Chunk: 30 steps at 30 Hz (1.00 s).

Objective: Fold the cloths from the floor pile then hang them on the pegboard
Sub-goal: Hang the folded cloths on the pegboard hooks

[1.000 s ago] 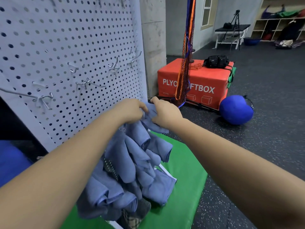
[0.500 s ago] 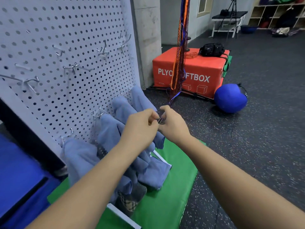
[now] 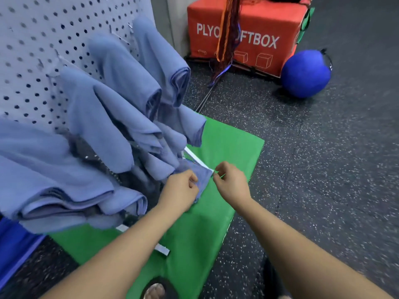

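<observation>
At least four folded blue cloths [image 3: 101,117] hung on the one pegboard [image 3: 38,39]. Two bare forearms reached forward and down to its foot, over a green mat [image 3: 226,147]. The left hand [image 3: 180,189] pinched a loose cloth [image 3: 204,179] below the pegboard. The right hand [image 3: 232,183], fingers curled, pinched its corner.

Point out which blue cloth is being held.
The lowest cloth, over the green mat, pinched by left hand and right hand; the others hang on the pegboard.
</observation>
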### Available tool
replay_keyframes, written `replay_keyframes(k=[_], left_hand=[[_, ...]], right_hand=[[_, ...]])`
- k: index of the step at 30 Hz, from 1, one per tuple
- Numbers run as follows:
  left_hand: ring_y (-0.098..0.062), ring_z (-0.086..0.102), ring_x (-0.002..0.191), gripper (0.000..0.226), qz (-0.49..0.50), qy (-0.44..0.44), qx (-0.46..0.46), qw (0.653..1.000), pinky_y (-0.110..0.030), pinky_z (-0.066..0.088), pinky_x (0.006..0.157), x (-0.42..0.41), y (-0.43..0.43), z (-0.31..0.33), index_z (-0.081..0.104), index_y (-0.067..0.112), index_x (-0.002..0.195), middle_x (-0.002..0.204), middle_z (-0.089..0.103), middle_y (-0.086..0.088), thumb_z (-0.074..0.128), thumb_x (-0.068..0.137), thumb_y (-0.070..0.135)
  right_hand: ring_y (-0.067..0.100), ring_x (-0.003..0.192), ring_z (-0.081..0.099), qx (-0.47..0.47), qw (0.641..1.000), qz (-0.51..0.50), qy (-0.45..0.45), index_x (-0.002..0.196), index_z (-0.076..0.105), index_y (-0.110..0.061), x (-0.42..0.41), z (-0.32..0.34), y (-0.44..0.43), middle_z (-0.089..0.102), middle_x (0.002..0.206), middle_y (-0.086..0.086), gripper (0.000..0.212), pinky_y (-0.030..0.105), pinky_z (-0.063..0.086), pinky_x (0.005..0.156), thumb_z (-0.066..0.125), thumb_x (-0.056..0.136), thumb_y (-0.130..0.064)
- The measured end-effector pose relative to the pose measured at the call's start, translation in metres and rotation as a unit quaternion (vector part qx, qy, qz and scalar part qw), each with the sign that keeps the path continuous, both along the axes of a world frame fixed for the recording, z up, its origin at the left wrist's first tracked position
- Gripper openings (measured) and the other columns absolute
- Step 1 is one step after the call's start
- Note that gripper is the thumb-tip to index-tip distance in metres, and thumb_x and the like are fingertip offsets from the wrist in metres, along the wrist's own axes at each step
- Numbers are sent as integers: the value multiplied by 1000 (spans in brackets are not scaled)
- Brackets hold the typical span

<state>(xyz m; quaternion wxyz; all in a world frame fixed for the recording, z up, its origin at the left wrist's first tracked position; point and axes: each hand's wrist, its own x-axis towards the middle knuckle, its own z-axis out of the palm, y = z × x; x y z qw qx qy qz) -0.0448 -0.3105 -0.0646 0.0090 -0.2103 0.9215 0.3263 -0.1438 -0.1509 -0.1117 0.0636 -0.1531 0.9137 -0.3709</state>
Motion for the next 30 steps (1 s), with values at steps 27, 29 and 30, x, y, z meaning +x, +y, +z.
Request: replay_keyframes(k=[27, 29, 30], left_hand=[[-16, 64, 85, 16, -19, 81, 73, 994, -33, 53, 81, -11, -7, -76, 65, 24, 104, 92, 68, 8, 72, 89, 22], [-2, 62, 75, 24, 1, 78, 146, 986, -31, 51, 79, -6, 4, -46, 64, 24, 111, 81, 69, 17, 74, 93, 12], [3, 57, 67, 31, -4, 82, 184, 979, -30, 48, 77, -3, 8, -28, 63, 24, 118, 73, 65, 23, 73, 95, 6]], right_hand=[[18, 120, 61, -39, 988, 94, -115, 138, 55, -19, 14, -45, 13, 61, 133, 2, 74, 35, 50, 103, 91, 78, -45], [17, 122, 60, -54, 990, 98, -85, 136, 56, -23, 20, -14, 25, 60, 133, -2, 72, 39, 50, 106, 90, 78, -47], [15, 122, 60, -61, 990, 102, -71, 134, 57, -26, 23, 4, 31, 61, 132, -4, 68, 40, 49, 106, 90, 78, -46]])
